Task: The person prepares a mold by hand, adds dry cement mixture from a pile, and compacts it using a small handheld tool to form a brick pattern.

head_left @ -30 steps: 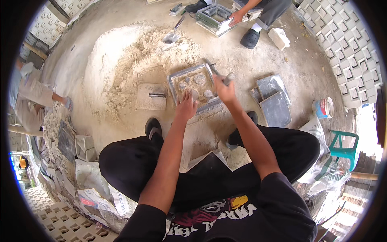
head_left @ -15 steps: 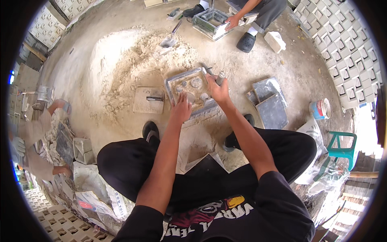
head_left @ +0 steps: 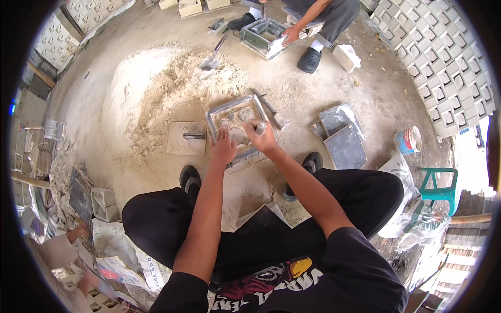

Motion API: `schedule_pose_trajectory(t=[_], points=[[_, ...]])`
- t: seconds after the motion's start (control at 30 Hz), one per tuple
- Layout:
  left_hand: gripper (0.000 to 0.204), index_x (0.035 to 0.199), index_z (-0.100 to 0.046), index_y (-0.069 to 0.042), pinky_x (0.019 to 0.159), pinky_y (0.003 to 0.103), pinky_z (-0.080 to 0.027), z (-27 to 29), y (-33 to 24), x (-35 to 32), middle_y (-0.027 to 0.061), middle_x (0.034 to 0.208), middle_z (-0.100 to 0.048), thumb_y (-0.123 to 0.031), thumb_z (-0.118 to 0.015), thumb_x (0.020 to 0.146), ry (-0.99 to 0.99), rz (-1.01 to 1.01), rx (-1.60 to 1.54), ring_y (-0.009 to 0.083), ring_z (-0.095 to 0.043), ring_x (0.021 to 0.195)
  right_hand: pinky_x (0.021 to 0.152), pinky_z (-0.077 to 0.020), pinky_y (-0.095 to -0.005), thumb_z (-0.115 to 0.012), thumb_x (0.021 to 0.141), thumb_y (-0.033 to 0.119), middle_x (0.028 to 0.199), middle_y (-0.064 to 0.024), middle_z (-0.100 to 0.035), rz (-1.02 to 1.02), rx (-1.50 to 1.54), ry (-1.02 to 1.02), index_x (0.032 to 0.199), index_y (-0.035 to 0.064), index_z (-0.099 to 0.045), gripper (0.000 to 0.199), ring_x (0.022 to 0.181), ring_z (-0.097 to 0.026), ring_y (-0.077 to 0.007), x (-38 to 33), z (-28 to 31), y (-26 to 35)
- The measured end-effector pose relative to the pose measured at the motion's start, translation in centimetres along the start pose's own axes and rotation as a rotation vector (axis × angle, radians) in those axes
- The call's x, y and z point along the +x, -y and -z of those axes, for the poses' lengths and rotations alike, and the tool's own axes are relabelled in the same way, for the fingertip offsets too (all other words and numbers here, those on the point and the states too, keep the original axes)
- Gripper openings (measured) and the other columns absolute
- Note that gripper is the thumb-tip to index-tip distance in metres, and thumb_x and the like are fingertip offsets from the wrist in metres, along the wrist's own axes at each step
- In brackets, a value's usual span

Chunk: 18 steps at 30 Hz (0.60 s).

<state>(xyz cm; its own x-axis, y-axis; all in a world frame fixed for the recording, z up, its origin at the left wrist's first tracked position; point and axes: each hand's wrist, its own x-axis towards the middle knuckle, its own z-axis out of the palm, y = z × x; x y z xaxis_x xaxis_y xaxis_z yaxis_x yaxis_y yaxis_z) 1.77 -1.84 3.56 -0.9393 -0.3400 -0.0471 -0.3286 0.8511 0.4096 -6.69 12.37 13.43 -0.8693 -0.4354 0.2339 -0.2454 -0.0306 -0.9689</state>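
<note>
A rectangular metal mold frame lies on the ground before me, filled with pale sandy material and several round grey shapes. My left hand rests at its left inner side, fingers stretched out and slightly blurred, beside a round disc. Closed in a fist over the right part of the mold, my right hand grips a grey rod with a rounded end; its lower end is hidden. Past the mold's right edge lies a dark bar with a grey block at its near end.
Left of the mold lies a square board with a handle. Beyond are a sand heap and a trowel. A person's hand touches another mold. Dark plates, a bucket and a green stool stand right.
My right hand has come from the mold's far right corner down over its inside, with the rod in it. My left hand stays at the mold's left part. The view has shifted slightly.
</note>
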Motion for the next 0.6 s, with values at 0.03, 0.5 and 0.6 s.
schedule_pose_trajectory(t=[0.03, 0.5, 0.6], points=[[0.062, 0.144, -0.029, -0.003, 0.111, 0.057, -0.018, 0.4, 0.3, 0.3, 0.014, 0.154, -0.023, -0.033, -0.044, 0.093, 0.016, 0.04, -0.002, 0.028, -0.02, 0.143, 0.056, -0.044, -0.0283, -0.067, 0.087, 0.025, 0.069, -0.0028, -0.06, -0.006, -0.036, 0.018, 0.076, -0.0024, -0.062, 0.03, 0.066, -0.05, -0.007, 0.1, -0.3, 0.2], [0.068, 0.147, -0.021, 0.0, 0.111, 0.056, -0.02, 1.9, 0.8, -1.2, 0.0163, 0.155, -0.017, -0.041, -0.038, 0.094, 0.189, 0.33, -0.119, 0.0306, -0.021, 0.142, 0.058, -0.0446, -0.0294, -0.068, 0.087, 0.023, 0.07, -0.0021, -0.062, -0.199, 0.006, -0.051, 0.077, -0.0011, -0.063, 0.026, 0.067, -0.051, -0.0064, 1.0, -0.8, 4.1], [0.068, 0.146, -0.021, 0.0, 0.11, 0.056, -0.023, 1.8, 0.4, -1.1, 0.0171, 0.155, -0.018, -0.042, -0.038, 0.095, 0.217, 0.29, -0.076, 0.0305, -0.024, 0.141, 0.057, -0.0439, -0.0291, -0.067, 0.088, 0.023, 0.068, -0.0001, -0.06, -0.07, 0.124, -0.071, 0.075, 0.0008, -0.063, 0.026, 0.065, -0.05, -0.006, 0.2, -0.5, 0.8]])
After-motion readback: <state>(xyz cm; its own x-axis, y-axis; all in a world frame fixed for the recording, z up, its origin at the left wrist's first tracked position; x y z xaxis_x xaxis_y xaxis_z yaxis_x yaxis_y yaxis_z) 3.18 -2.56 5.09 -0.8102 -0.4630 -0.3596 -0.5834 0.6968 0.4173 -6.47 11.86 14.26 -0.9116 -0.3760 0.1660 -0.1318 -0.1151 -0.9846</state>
